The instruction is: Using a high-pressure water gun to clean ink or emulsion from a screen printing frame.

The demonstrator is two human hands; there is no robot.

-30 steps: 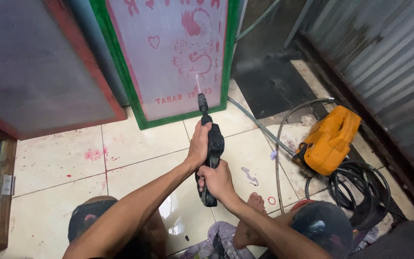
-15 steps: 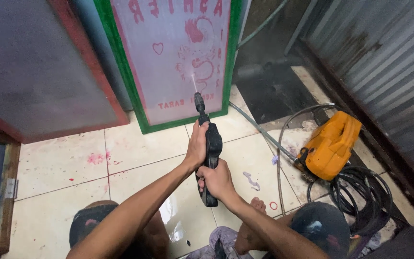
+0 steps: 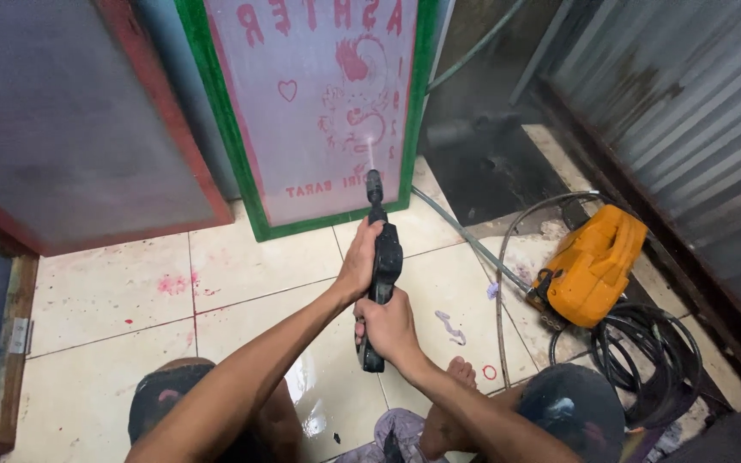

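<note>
A black pressure-washer spray gun points away from me at a green-framed printing screen that leans upright. A thin jet of water leaves the nozzle and hits the red design on the mesh. My left hand wraps the upper barrel of the gun. My right hand grips its lower handle. Both forearms reach in from the bottom of the view.
A red-framed screen leans at the left and a wooden-framed one at the far left edge. An orange pressure washer with coiled black hose sits at the right beside a corrugated metal wall. Wet tiles carry red ink spots.
The view has tilted down a little, so the screens sit higher in frame. The jet still strikes the red design; both hands keep their hold on the spray gun.
</note>
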